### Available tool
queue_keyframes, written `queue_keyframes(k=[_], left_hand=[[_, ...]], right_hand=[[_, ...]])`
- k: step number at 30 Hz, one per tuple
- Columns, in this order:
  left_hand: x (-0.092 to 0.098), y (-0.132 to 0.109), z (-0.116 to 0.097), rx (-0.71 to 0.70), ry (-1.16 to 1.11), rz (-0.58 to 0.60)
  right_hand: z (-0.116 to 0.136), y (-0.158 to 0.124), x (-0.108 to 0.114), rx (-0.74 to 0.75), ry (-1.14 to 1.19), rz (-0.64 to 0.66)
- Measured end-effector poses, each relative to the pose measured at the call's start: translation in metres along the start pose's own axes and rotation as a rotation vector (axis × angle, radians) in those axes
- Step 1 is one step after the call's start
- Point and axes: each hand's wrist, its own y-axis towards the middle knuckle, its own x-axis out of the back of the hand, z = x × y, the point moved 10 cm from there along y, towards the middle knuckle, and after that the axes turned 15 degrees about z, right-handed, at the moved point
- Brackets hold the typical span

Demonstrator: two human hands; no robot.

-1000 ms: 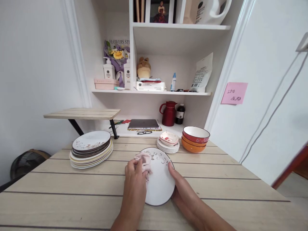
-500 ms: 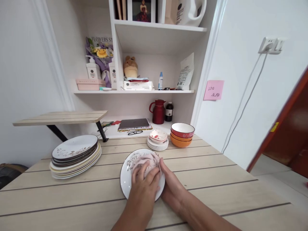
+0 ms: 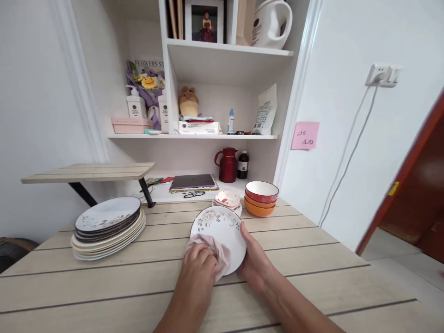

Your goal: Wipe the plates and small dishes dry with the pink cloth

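A white plate (image 3: 231, 231) with a dark rim and a brown flower print is tilted up over the table. My right hand (image 3: 255, 260) grips its right edge, thumb on the front face and the other fingers behind. A pale pink cloth (image 3: 222, 256) lies bunched on the lower left of the plate. My left hand (image 3: 198, 268) is closed on that cloth and presses it against the plate; its fingertips are partly buried in the folds.
A tall stack of plates (image 3: 107, 215) stands at the left, near a small raised shelf (image 3: 90, 172). Behind the held plate are small dishes (image 3: 227, 199) and stacked bowls (image 3: 261, 201). Farther back are a red jug (image 3: 228, 165), a laptop (image 3: 193, 181) and glasses (image 3: 194, 194).
The plate has been raised and tilted, moving right and away from me. My left hand has slid the cloth from the plate's upper part to its lower left, uncovering the flower print.
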Motion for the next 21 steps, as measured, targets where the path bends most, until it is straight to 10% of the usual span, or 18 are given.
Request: queue_keyframes(k=[21], left_hand=[[0.015, -0.021, 0.063, 0.476, -0.041, -0.182]], right_hand=[[-0.036, -0.017, -0.021, -0.150, -0.150, -0.045]])
